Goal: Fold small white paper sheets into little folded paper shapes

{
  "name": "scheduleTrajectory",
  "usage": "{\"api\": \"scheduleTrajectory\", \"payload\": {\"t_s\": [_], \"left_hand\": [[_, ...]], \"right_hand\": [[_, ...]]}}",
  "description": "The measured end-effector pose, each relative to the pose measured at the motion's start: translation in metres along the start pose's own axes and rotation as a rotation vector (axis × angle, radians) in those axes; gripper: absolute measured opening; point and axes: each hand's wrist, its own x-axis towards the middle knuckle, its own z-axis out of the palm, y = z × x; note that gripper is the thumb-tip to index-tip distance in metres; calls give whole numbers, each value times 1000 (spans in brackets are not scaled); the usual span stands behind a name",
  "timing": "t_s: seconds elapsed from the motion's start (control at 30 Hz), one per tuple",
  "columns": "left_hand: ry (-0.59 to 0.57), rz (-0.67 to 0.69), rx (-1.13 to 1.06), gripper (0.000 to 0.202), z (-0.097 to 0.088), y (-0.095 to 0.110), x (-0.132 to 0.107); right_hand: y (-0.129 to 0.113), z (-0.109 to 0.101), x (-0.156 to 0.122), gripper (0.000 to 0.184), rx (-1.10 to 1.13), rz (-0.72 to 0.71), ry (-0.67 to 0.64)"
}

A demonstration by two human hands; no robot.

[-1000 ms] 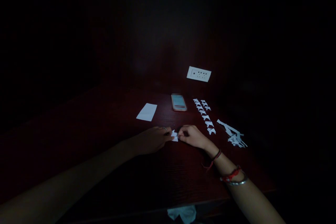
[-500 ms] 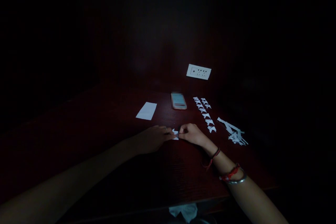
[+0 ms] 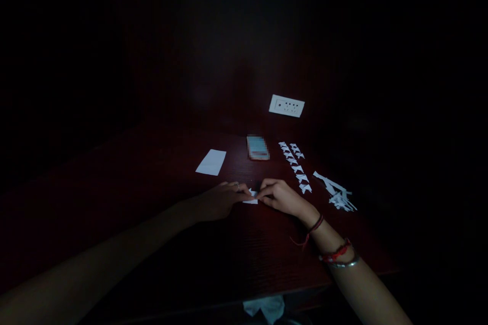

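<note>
Folded paper (image 3: 251, 201) lay on our tabletop (image 3: 229, 254).
Our right grip (image 3: 281, 197) pinched its edge; our left grip (image 3: 221, 201) touched it, whether clamped we couldn't tell.

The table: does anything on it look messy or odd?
Yes. At the right, white paper strips lie in a loose, crisscrossed heap, beside folded papers set in neat rows. Farther back, the blue rectangular item looks blocky and pixelated, so its details cannot be told.
</note>
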Motion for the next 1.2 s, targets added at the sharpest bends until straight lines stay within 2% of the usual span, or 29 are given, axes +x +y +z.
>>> {"api": "scheduleTrajectory", "payload": {"t_s": [0.23, 0.37, 0.53, 0.67, 0.9, 1.03, 1.2], "left_hand": [[5, -8, -11, 64, -1, -2, 1], [13, -4, 4, 61, 0, -1, -1], [34, -30, 57, 51, 6, 5, -1], [28, -46, 132, 44, 8, 11, -2], [50, 0, 151, 47, 4, 15, -3], [13, -37, 117, 54, 8, 14, -2], [16, -60, 136, 49, 11, 13, -3]], "right_hand": [[-4, -7, -2, 23, -139, -20, -101], [0, -8, -4, 22, -169, 3, -68], [2, -6, -4, 21, -55, 16, 60], [0, -3, -2, 17, 21, 11, 20], [1, 5, 1, 10, 89, 115, 56], [2, 8, 3, 8, 159, 173, 54], [6, 14, 3, 10, 270, 270, 40]]}}
